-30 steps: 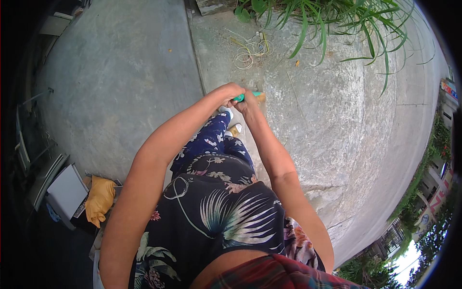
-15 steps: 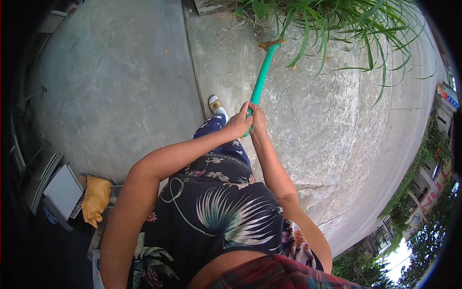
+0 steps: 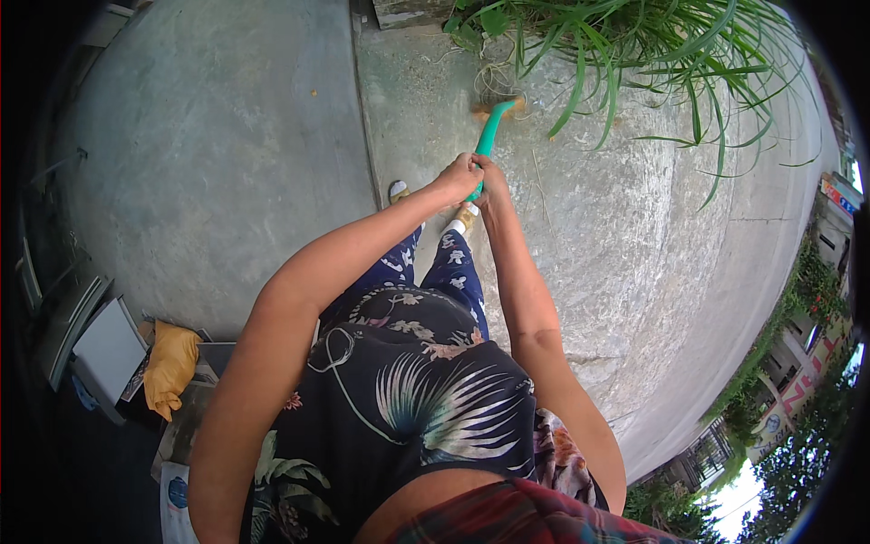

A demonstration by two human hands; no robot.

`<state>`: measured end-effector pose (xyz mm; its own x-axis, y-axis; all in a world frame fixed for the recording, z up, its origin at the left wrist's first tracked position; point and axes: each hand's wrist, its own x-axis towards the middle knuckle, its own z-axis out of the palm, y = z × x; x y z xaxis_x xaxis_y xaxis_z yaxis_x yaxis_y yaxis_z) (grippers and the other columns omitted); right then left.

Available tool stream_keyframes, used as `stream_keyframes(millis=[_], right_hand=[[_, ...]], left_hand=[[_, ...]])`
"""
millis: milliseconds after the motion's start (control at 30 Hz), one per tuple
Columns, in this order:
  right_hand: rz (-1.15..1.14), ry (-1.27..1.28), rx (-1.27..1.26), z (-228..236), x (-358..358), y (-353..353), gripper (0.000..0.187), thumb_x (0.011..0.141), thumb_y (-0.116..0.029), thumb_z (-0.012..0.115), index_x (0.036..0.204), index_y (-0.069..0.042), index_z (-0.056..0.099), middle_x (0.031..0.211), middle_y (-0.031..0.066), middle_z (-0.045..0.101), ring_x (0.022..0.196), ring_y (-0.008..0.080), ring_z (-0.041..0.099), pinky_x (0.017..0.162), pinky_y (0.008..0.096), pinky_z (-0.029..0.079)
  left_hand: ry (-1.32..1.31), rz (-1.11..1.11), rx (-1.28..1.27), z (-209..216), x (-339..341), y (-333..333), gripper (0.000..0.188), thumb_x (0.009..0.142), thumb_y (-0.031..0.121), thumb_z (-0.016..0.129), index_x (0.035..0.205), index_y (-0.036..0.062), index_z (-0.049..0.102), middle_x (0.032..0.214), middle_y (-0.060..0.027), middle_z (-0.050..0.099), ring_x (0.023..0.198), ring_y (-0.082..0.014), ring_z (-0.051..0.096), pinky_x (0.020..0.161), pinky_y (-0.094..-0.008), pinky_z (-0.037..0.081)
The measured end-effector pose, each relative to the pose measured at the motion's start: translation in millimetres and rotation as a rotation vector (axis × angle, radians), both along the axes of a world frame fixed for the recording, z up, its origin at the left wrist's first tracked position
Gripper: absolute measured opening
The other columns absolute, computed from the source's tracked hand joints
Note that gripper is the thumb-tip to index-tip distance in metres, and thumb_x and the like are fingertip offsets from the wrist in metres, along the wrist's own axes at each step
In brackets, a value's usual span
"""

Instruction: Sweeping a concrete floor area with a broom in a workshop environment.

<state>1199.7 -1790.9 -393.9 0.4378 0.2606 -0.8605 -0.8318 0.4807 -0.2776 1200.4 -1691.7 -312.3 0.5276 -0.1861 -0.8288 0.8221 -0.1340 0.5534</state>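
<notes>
Out in front of my body, both my hands are closed round the green handle of a broom point(image 3: 488, 134). My left hand point(image 3: 459, 177) grips it from the left, and my right hand point(image 3: 491, 181) wraps it from the right, close against the left. The handle slants away from me and bends near its far end. There, a strip of brown-orange bristles point(image 3: 518, 104) shows near the concrete, partly hidden behind the handle and blurred. Thin dry strands point(image 3: 494, 80) lie just beyond the bristles, beside the long-leaved green plant point(image 3: 625, 54).
Rough concrete point(image 3: 616, 227) spreads to the right, with a smoother slab point(image 3: 227, 163) on the left past a seam. My feet in sandals point(image 3: 466, 218) stand below the handle. A yellow cloth bag point(image 3: 170, 367) and a white panel point(image 3: 109, 349) are at the lower left.
Both hands have moved forward with the broom, and its handle now looks shorter. The bristles sit slightly nearer and further left. My second foot has come into view.
</notes>
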Motion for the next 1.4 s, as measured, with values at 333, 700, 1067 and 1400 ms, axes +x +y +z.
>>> stream_keyframes(millis=[333,700,1067,1400], right_hand=[[0.375,-0.029,-0.047,46,11,-39,0.020,0.079,-0.026,0.050,0.079,-0.006,0.051,0.064,0.0015,0.048,0.053,0.0124,0.046,0.049,0.0266,0.039],[1.246,-0.215,0.017,29,57,-78,0.031,0.078,-0.028,0.052,0.089,0.001,0.057,0.078,0.0089,0.058,0.066,0.0152,0.054,0.059,0.0282,0.044],[1.845,-0.259,-0.051,-3,89,-50,0.015,0.072,-0.011,0.056,0.077,0.003,0.054,0.055,0.0053,0.052,0.042,0.0137,0.048,0.037,0.0261,0.039],[1.489,-0.615,-0.592,7,217,-136,0.015,0.070,-0.007,0.053,0.080,0.003,0.045,0.054,0.0086,0.050,0.041,0.0168,0.050,0.035,0.0302,0.041]], left_hand=[[-0.184,-0.035,0.162,13,-45,-55,0.082,0.078,0.017,0.049,0.130,0.0060,-0.014,0.100,-0.0258,0.048,0.061,-0.0234,0.058,0.045,-0.0295,0.048],[0.323,0.448,-0.307,42,-25,-104,0.077,0.078,0.018,0.057,0.123,0.0051,-0.004,0.092,-0.0164,0.048,0.062,-0.0214,0.060,0.043,-0.0244,0.045],[0.293,0.541,-0.023,4,-85,-65,0.057,0.076,0.019,0.058,0.121,-0.0027,0.032,0.091,-0.0141,0.056,0.059,-0.0186,0.061,0.043,-0.0213,0.044],[0.187,0.688,-0.080,-17,-53,-69,0.050,0.078,0.020,0.053,0.121,-0.0005,0.037,0.099,-0.0133,0.056,0.065,-0.0158,0.061,0.051,-0.0195,0.044]])
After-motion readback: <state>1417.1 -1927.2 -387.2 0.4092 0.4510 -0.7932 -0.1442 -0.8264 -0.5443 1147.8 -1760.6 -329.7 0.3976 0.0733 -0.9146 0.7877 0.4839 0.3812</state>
